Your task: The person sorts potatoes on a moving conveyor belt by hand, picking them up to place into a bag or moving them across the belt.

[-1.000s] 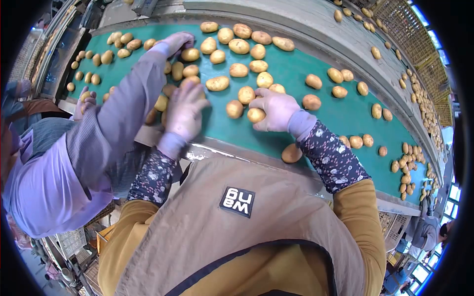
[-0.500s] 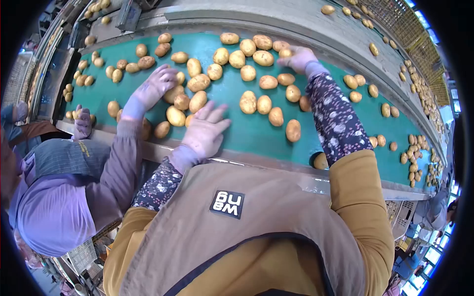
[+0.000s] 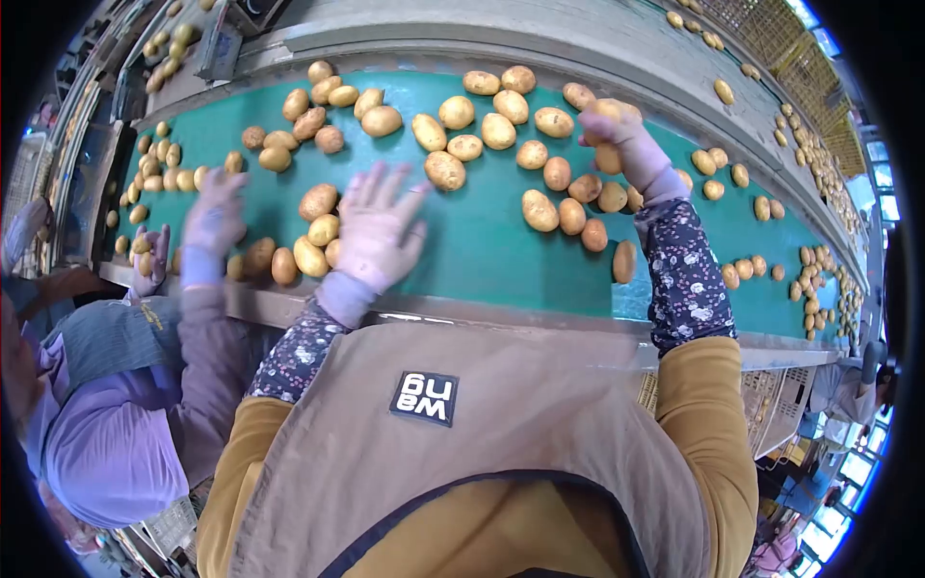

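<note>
My left hand [image 3: 376, 236], in a pale glove, is open over the green conveyor belt [image 3: 462, 260], its fingers spread and blurred by motion. Left of it lie potatoes, among them a large brownish potato [image 3: 318, 201] and a yellow potato [image 3: 310, 257]. Near the belt's far side, my right hand [image 3: 634, 146] has its fingers curled round a potato [image 3: 618, 108]. Just under those fingers shows another potato [image 3: 607, 158]. Between my hands a loose group of potatoes, including a round potato [image 3: 445, 170], rests on the belt.
A co-worker's gloved hand [image 3: 214, 220] reaches over the belt at the left, with their other hand [image 3: 149, 262] near the belt's edge. A metal rail [image 3: 501, 316] runs along the near side. Beyond the far rail, more potatoes [image 3: 724, 91] lie on a second grey belt.
My left hand has moved up and slightly left. My right hand has shifted right and closed round a potato. Several potatoes have shifted, and the co-worker's hand has gone left.
</note>
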Demonstrator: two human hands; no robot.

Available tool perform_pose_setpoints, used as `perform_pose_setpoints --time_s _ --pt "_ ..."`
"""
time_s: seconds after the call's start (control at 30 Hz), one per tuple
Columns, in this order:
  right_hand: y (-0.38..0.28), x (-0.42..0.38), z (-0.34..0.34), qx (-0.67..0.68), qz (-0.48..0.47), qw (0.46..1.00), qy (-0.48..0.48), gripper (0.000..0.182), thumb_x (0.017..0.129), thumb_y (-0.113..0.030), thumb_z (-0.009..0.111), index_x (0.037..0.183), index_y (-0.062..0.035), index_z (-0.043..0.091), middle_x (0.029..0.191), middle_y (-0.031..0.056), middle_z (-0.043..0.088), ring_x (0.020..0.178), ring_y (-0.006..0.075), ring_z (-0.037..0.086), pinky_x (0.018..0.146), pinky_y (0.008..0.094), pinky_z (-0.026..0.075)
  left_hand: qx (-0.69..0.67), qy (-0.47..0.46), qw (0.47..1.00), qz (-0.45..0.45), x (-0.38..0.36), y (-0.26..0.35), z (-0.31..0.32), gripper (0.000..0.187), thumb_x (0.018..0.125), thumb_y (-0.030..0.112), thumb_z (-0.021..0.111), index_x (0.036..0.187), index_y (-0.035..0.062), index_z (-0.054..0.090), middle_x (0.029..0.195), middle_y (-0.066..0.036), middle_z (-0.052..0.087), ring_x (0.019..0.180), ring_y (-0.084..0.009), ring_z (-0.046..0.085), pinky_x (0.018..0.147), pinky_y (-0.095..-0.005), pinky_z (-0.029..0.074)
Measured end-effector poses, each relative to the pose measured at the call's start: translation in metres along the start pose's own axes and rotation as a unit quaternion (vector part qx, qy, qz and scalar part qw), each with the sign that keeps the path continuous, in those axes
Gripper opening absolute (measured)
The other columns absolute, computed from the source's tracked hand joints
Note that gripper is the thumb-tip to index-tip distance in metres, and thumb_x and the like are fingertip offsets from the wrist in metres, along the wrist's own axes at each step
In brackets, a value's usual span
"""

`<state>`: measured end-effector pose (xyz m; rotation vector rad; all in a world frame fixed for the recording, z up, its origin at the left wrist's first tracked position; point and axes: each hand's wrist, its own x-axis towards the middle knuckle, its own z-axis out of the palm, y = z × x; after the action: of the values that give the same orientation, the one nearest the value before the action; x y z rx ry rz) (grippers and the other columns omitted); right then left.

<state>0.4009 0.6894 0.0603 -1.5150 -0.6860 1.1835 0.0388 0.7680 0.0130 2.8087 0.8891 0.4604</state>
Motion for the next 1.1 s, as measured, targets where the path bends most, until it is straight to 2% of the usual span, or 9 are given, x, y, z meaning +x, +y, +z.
perform_pose_setpoints --time_s 0.1,0.2,0.33,0.47,0.6,0.73,0.8,0.87,1.1 --pt "-0.012 -0.003 0.026 -0.408 -0.026 0.912 -0.039 0.049 0.079 -0.032 0.074 0.115 0.0000 0.061 0.104 0.0084 0.065 0.101 0.0187 0.061 0.085 0.0334 0.050 -0.038 -0.087 0.992 0.085 0.016 0.025 0.018 0.051 0.080 0.026 0.067 0.130 0.0184 0.058 0.146 -0.014 0.044 0.137 -0.0380 0.036 0.115 -0.0538 0.022" --pt "-0.007 -0.004 0.046 -0.646 0.058 0.752 -0.119 0.056 0.075 -0.035 0.074 0.127 -0.0183 0.060 0.110 0.0130 0.068 0.105 0.0288 0.064 0.090 0.0384 0.051 0.006 -0.164 0.981 0.105 0.014 0.022 0.023 0.050 0.080 0.027 0.067 0.129 0.0195 0.059 0.144 -0.013 0.047 0.137 -0.0377 0.037 0.115 -0.0555 0.021" --pt "-0.025 -0.029 0.026 -0.667 0.175 0.709 -0.148 0.071 0.072 -0.032 0.072 0.139 -0.0299 0.052 0.120 0.0118 0.066 0.111 0.0296 0.063 0.095 0.0382 0.050 0.054 -0.140 0.986 0.071 0.007 0.019 0.024 0.045 0.079 0.027 0.067 0.124 0.0216 0.063 0.139 -0.010 0.052 0.136 -0.0352 0.040 0.114 -0.0574 0.021" --pt "-0.014 -0.031 0.019 -0.731 0.122 0.628 -0.235 0.071 0.070 -0.027 0.070 0.139 -0.0280 0.053 0.107 0.0127 0.070 0.099 0.0304 0.066 0.085 0.0380 0.053 0.057 -0.123 0.990 -0.029 0.007 -0.020 0.021 0.036 0.080 0.022 0.065 0.116 0.0199 0.067 0.143 -0.008 0.050 0.135 -0.0354 0.040 0.114 -0.0546 0.024" --pt "-0.004 -0.057 -0.023 -0.718 0.158 0.638 -0.228 0.069 0.066 -0.026 0.072 0.133 -0.0260 0.057 0.106 0.0113 0.070 0.099 0.0319 0.066 0.084 0.0381 0.053 0.027 -0.093 0.995 0.010 0.007 0.006 0.028 0.034 0.080 0.021 0.064 0.113 0.0157 0.067 0.144 -0.012 0.048 0.134 -0.0351 0.042 0.114 -0.0542 0.025" --pt "-0.023 -0.059 -0.047 -0.488 0.210 0.833 -0.154 0.062 0.073 -0.020 0.070 0.133 -0.0144 0.056 0.105 0.0106 0.066 0.096 0.0204 0.065 0.083 0.0342 0.052 -0.056 -0.141 0.985 0.087 -0.006 0.011 -0.004 0.034 0.082 0.025 0.066 0.114 0.0152 0.067 0.144 -0.013 0.047 0.139 -0.0369 0.035 0.115 -0.0546 0.023" --pt "-0.011 -0.066 -0.063 -0.359 0.119 0.913 -0.153 0.061 0.080 -0.026 0.067 0.138 -0.0127 0.051 0.113 0.0101 0.060 0.091 0.0177 0.063 0.081 0.0314 0.053 -0.052 -0.155 0.979 0.118 -0.015 -0.001 -0.020 0.034 0.082 0.026 0.067 0.115 0.0159 0.066 0.145 -0.013 0.047 0.141 -0.0378 0.031 0.115 -0.0538 0.023" --pt "-0.026 -0.104 -0.036 0.026 0.047 0.998 -0.028 0.066 0.083 -0.037 0.063 0.144 -0.0171 0.045 0.125 0.0122 0.055 0.087 0.0187 0.063 0.075 0.0275 0.055 -0.089 -0.155 0.979 0.096 -0.021 -0.011 -0.042 0.032 0.077 0.021 0.071 0.109 0.0150 0.069 0.146 -0.012 0.046 0.140 -0.0408 0.031 0.114 -0.0559 0.026" --pt "0.035 -0.215 -0.136 0.386 -0.175 0.901 -0.095 0.079 0.086 -0.050 0.059 0.153 -0.0255 0.026 0.139 0.0309 0.041 0.094 0.0393 0.059 0.047 0.0286 0.053 -0.079 -0.069 0.964 0.245 0.049 0.117 -0.005 0.032 0.078 0.003 0.061 0.107 0.0131 0.070 0.130 -0.010 0.060 0.128 -0.0363 0.050 0.110 -0.0510 0.033"
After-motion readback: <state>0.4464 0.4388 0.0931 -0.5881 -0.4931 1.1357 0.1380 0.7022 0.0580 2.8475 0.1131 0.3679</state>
